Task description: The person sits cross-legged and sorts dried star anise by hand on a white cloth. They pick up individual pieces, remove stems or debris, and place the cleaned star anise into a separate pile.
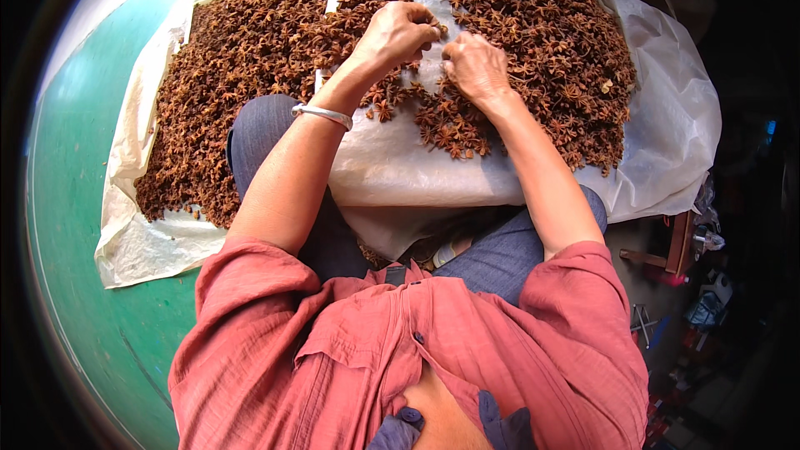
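Observation:
My left hand (400, 31), with a silver bangle (322, 115) on its forearm, pinches a small brown star anise piece (444, 30) between thumb and fingertips. Just to its right, my right hand (477, 66) hovers palm down with curled fingers at the edge of the right-hand heap. Its fingertips are turned away, so whether they hold anything is hidden. Dried star anise lies in a large right heap (556, 44) and a left heap (250, 56). Below my right hand, a smaller cluster of star anise (451, 128) rests on white plastic sheeting (425, 178).
More pale sheeting (134, 250) lies under the left heap on a green floor (75, 187). Knees in blue jeans (265, 131) flank the work surface. A wooden frame leg (680, 244) and assorted clutter (709, 300) stand in shadow at the right.

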`<state>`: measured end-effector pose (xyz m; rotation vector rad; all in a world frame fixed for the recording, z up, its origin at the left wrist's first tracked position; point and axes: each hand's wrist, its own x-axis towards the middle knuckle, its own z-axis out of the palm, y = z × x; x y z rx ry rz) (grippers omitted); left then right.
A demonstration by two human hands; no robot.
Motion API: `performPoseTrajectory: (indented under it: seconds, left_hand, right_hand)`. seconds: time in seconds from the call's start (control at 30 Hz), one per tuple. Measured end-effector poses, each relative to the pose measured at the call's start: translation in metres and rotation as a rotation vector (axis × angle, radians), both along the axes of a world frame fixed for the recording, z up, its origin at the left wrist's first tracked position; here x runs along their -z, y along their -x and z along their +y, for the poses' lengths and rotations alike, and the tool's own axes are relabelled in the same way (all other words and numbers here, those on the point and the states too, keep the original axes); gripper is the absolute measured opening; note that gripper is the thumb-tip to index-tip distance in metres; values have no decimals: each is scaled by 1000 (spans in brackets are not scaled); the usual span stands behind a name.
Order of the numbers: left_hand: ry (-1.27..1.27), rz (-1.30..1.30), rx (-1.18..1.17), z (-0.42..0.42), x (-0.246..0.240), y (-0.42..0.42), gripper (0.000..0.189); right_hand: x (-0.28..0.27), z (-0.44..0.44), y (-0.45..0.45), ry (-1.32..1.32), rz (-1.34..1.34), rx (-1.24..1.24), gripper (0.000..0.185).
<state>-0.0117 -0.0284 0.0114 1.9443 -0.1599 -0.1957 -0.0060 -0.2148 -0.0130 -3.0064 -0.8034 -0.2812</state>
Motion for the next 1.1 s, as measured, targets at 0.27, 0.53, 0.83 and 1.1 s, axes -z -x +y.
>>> performPoseTrajectory:
  seconds: [0.27,0.53,0.83,1.1]
  left_hand:
    - [-368,-440,-76,-2,10,4,17]
    - [-523,-313,72,-4,16,4,14]
    - [257,108,225,-16,2,2,39]
    - [-277,-296,-73,1,10,-2,18]
  right_hand:
    - [-12,-11,-13,-527,190,205,17]
    - [5,-2,3,108,100,51,8]
    - [-20,-17,1,-1129,553,142,8]
    - [-19,-31,6,-639,186,162,16]
